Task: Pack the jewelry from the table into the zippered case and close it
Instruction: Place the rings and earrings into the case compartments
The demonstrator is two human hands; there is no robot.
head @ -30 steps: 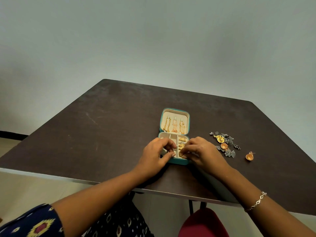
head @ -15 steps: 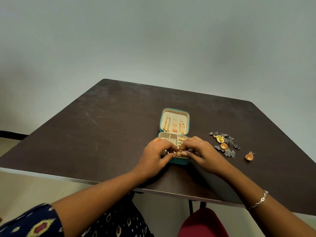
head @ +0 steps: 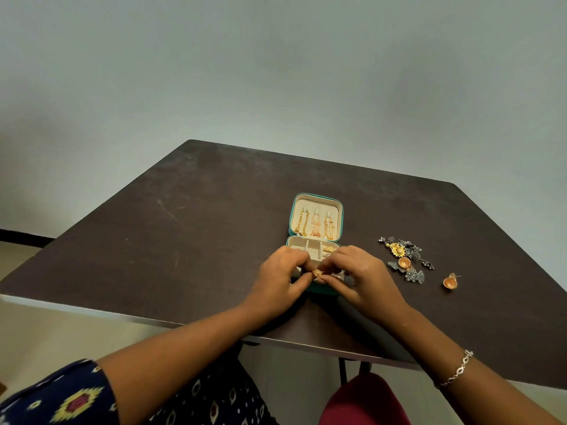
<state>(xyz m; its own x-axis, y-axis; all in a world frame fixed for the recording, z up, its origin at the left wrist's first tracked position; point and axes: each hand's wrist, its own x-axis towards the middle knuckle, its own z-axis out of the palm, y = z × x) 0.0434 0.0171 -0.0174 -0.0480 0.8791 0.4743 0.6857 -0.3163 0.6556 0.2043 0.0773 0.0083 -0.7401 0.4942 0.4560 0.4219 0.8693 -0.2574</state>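
Over the near end of the open zippered case point(head: 291, 220), head view: left hand point(head: 277, 277) and right hand point(head: 359, 274) meet fingertip to fingertip, both pinching one small gold piece point(head: 317, 273), fingers curled, nothing else held. Probably an earring or stud; too small to tell. It sits just above the near compartments of the tray, not yet inside. Case lies flat, lid folded back away from the person, gold chains point(head: 316, 223) hung on the lid's pad, more gold bits point(head: 329, 249) in the far-right compartment. My read: the step in hand is seating this piece in a near slot. To do it well: lower it straight into one compartment, release one hand first so the other steers, don't drag it across the dividers, and keep the wrists off the case's front wall so it doesn't slide. Nothing should overhang the rim where the zipper runs. Plenty left: loose pile point(head: 405, 260) of silver, yellow and orange pieces lies right of the case, well apart, with a single orange earring point(head: 450, 282) further right. Table point(head: 184, 225): dark brown, matte, scuffed, pale scratch on the left, light band along the near edge. Room: plain grey-green wall point(head: 276, 72), dark skirting low left, pale floor, red seat point(head: 365, 400) below the near edge. Bracelet point(head: 457, 371) on the right wrist, patterned sleeve point(head: 61, 400) on the left arm.
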